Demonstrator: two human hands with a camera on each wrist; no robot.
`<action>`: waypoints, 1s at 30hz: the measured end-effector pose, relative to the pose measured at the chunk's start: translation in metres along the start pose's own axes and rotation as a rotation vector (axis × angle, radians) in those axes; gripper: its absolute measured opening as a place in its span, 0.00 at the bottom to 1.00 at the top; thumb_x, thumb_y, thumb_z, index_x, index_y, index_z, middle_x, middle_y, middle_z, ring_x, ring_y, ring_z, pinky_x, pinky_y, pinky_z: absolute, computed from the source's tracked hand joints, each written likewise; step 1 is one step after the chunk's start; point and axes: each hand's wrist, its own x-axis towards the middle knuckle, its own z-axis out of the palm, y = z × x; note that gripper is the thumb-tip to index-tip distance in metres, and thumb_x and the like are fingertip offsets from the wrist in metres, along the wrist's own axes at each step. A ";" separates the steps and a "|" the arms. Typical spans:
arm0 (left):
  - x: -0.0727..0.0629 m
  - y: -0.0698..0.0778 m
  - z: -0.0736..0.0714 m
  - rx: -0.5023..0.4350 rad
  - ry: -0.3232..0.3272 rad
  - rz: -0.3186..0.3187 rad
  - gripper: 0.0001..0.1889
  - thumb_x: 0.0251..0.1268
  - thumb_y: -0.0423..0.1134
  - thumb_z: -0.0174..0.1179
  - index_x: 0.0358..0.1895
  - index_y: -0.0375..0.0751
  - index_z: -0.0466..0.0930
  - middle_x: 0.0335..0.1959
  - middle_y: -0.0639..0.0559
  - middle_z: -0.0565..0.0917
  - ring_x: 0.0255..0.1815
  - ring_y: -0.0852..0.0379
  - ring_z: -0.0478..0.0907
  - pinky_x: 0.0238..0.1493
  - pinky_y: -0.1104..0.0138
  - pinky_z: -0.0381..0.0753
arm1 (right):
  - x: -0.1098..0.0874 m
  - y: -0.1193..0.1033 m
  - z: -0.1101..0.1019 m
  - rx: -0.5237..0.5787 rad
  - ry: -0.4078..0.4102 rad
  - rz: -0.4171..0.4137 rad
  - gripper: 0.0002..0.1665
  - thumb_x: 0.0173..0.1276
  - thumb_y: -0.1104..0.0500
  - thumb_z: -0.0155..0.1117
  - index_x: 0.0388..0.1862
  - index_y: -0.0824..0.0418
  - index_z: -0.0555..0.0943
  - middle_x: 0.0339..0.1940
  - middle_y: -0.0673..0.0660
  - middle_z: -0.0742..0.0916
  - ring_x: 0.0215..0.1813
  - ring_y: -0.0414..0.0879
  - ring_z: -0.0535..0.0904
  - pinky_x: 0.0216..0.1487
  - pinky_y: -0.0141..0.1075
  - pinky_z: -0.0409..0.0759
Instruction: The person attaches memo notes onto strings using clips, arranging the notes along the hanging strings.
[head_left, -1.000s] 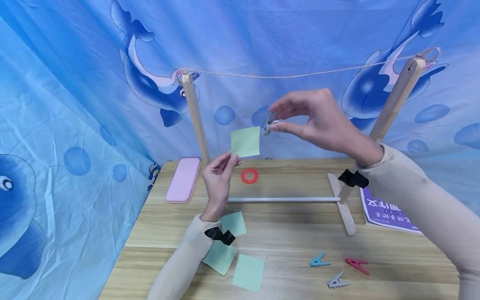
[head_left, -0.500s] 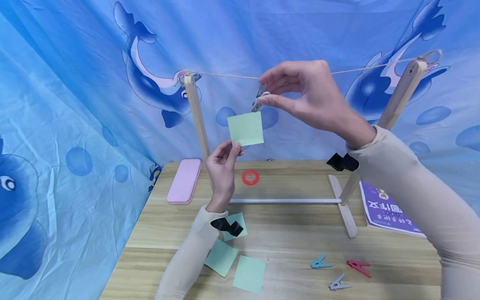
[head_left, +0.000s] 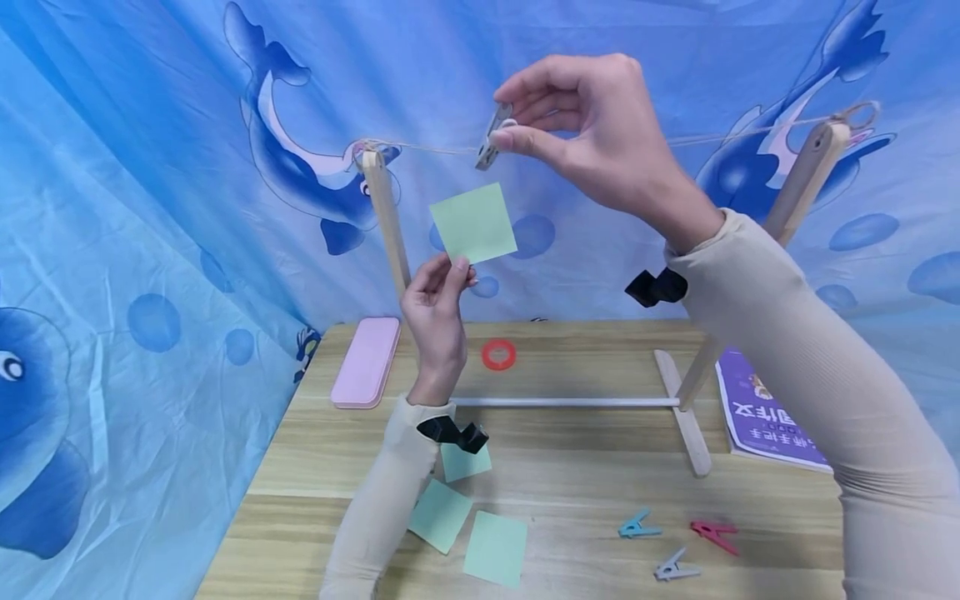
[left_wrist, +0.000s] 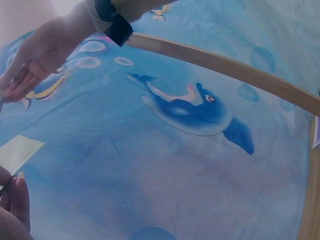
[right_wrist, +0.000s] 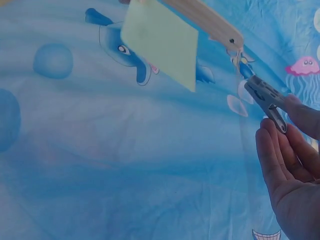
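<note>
Because the left hand (head_left: pixel 437 315) pinches the paper (head_left: pixel 474 222) low, it could bend away from the clothespin (head_left: pixel 491 143) the right hand (head_left: pixel 603 129) grips.

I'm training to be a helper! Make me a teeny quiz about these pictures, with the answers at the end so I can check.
1. Pick one. The right hand holds:
A) a purple book
B) a gray clothespin
C) a pink case

2. True or false? The left hand holds a red ring.

3. Count: how many clothespins can you see lying on the table?

Key:
1. B.
2. False. It holds a green paper square.
3. Three: a blue one, a red one and another gray one.
</note>
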 end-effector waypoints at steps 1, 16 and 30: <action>0.002 0.001 0.001 -0.015 -0.003 -0.004 0.07 0.69 0.27 0.64 0.46 0.37 0.87 0.35 0.52 0.89 0.35 0.59 0.86 0.41 0.70 0.89 | 0.002 0.000 0.001 0.001 0.003 0.005 0.18 0.68 0.57 0.75 0.54 0.62 0.88 0.49 0.56 0.92 0.45 0.32 0.87 0.57 0.27 0.86; 0.021 0.015 0.012 -0.107 -0.059 -0.016 0.08 0.72 0.26 0.59 0.44 0.41 0.85 0.35 0.52 0.90 0.35 0.59 0.85 0.42 0.70 0.87 | 0.035 -0.014 0.013 0.003 -0.004 -0.027 0.17 0.74 0.56 0.69 0.57 0.63 0.86 0.51 0.56 0.91 0.49 0.37 0.87 0.59 0.26 0.84; 0.029 0.033 0.022 -0.195 -0.036 -0.083 0.08 0.74 0.27 0.56 0.39 0.42 0.82 0.34 0.52 0.87 0.34 0.60 0.86 0.43 0.71 0.87 | 0.050 -0.019 0.026 -0.057 -0.058 -0.060 0.15 0.73 0.55 0.69 0.52 0.62 0.89 0.47 0.53 0.91 0.45 0.34 0.86 0.57 0.25 0.84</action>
